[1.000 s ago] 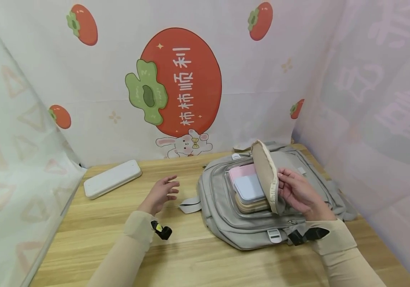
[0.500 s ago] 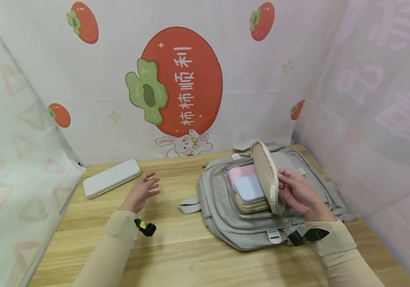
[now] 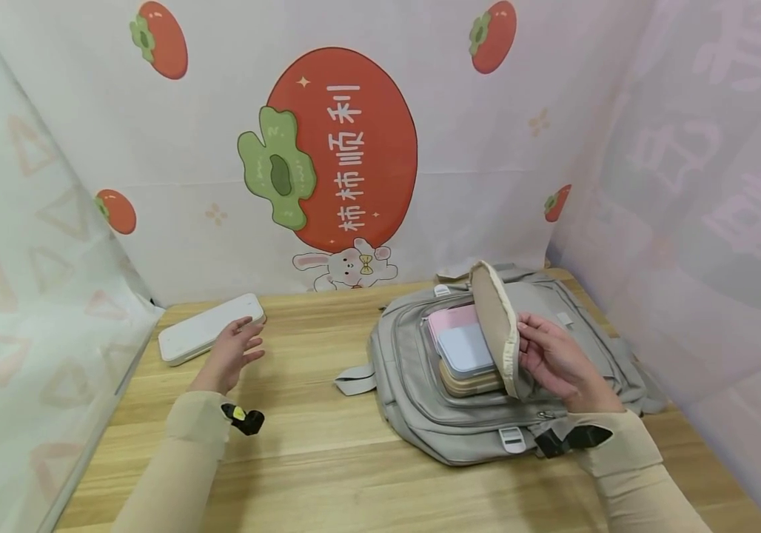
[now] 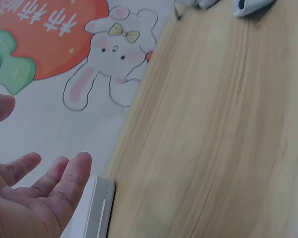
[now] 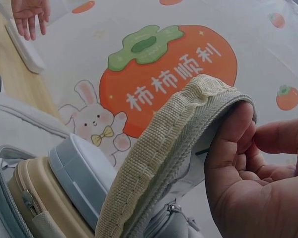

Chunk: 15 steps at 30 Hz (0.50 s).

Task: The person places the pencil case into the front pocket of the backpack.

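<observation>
backpack flap (image 3: 495,326) held by right hand (image 3: 557,363), left hand (image 3: 230,354) near white case (image 3: 209,328)

The light wood-grain worktop (image 3: 354,474) carries a flat white rectangular case with rounded corners (image 3: 202,334) near its far left edge and, well apart from it on the right half, a grey fabric backpack (image 3: 420,414) lying flat with one grey strap end (image 3: 355,379) resting on the wood.

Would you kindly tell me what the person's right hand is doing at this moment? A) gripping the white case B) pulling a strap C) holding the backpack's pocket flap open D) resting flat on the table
C: the right hand grips the flap of the grey backpack, lifting it off the stacked cases inside.
</observation>
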{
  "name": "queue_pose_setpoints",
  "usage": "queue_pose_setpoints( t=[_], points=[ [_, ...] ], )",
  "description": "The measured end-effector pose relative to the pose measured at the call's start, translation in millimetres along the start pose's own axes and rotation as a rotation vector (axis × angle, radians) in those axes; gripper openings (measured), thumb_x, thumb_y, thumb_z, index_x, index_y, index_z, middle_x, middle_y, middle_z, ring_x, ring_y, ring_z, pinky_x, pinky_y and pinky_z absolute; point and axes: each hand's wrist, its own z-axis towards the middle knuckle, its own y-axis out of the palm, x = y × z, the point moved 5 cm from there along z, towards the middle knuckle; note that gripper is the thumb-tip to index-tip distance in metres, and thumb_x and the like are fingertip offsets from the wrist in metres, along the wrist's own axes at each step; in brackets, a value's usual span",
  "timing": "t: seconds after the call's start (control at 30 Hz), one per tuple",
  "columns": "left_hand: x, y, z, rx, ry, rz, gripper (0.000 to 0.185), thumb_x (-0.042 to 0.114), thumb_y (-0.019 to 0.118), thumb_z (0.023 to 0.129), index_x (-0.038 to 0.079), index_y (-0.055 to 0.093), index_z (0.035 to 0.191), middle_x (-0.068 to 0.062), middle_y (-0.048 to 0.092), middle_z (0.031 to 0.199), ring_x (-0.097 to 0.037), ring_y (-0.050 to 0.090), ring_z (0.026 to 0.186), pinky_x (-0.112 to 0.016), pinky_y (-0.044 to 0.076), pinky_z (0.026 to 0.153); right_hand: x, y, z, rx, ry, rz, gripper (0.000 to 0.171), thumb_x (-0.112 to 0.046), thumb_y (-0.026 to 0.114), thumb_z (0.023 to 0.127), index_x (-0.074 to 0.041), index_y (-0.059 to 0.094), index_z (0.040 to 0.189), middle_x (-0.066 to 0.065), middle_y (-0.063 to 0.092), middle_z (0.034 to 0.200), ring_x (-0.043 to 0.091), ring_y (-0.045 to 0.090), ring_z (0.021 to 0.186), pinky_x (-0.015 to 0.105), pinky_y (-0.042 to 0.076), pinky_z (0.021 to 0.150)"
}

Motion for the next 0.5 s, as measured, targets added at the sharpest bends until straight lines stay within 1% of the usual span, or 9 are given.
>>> queue_pose_setpoints(
  t=[0.07, 0.17, 0.23, 0.3, 0.37, 0.5],
  points=[
    [1.2, -9.7, 0.4, 0.026, -0.004, 0.001, 0.068, 0.026, 0.044, 0.112, -0.001, 0.009, 0.164, -0.027, 0.022, 0.162, -0.023, 0.045, 0.122, -0.026, 0.054, 0.093, 0, 0, 0, -0.005, 0.001, 0.002, 0.031, 0.002, 0.029, 0.112, 0.003, 0.059, 0.114, 0.013, 0.07, 0.11, 0.018, 0.069, 0.103, 0.028, 0.057, 0.085],
    [1.7, -22.5, 0.0, 0.058, -0.015, 0.001, 0.07, 0.026, 0.043, 0.111, 0.0, 0.007, 0.164, -0.027, 0.02, 0.164, -0.031, 0.042, 0.132, -0.027, 0.053, 0.095, -1, 0, 0, -0.012, -0.001, 0.005, 0.031, 0.002, 0.028, 0.112, 0.003, 0.06, 0.115, 0.013, 0.07, 0.111, 0.018, 0.069, 0.103, 0.028, 0.057, 0.086],
    [1.3, -30.2, -1.1, 0.075, -0.024, 0.004, 0.071, 0.027, 0.044, 0.111, 0.001, 0.005, 0.165, -0.027, 0.017, 0.166, -0.037, 0.035, 0.142, -0.026, 0.053, 0.096, -1, 0, -1, -0.012, -0.004, -0.006, 0.031, 0.001, 0.028, 0.112, 0.002, 0.059, 0.114, 0.013, 0.07, 0.11, 0.018, 0.069, 0.102, 0.028, 0.057, 0.085],
    [1.2, -37.3, -2.9, 0.092, -0.031, 0.016, 0.072, 0.029, 0.044, 0.111, 0.001, 0.004, 0.165, -0.026, 0.014, 0.167, -0.041, 0.026, 0.148, -0.026, 0.053, 0.096, -1, 1, -1, -0.008, -0.007, -0.016, 0.031, 0.001, 0.028, 0.112, 0.002, 0.059, 0.114, 0.012, 0.069, 0.109, 0.017, 0.069, 0.101, 0.028, 0.057, 0.084],
    [1.3, -44.6, -4.4, 0.107, -0.033, 0.023, 0.073, 0.03, 0.043, 0.111, 0.001, 0.003, 0.165, -0.025, 0.011, 0.167, -0.042, 0.023, 0.149, -0.025, 0.053, 0.095, -1, 1, -2, -0.002, -0.009, -0.025, 0.031, 0.001, 0.028, 0.112, 0.002, 0.059, 0.113, 0.012, 0.069, 0.108, 0.017, 0.068, 0.1, 0.027, 0.057, 0.083],
    [2.1, -58.8, -6.5, 0.126, -0.034, 0.023, 0.074, 0.031, 0.043, 0.111, 0.001, 0.0, 0.164, -0.025, 0.008, 0.168, -0.043, 0.022, 0.149, -0.024, 0.055, 0.091, -1, 1, -2, 0.01, -0.009, -0.029, 0.03, 0.001, 0.029, 0.112, 0.001, 0.059, 0.113, 0.011, 0.07, 0.108, 0.017, 0.069, 0.1, 0.027, 0.057, 0.083]
  ],
)
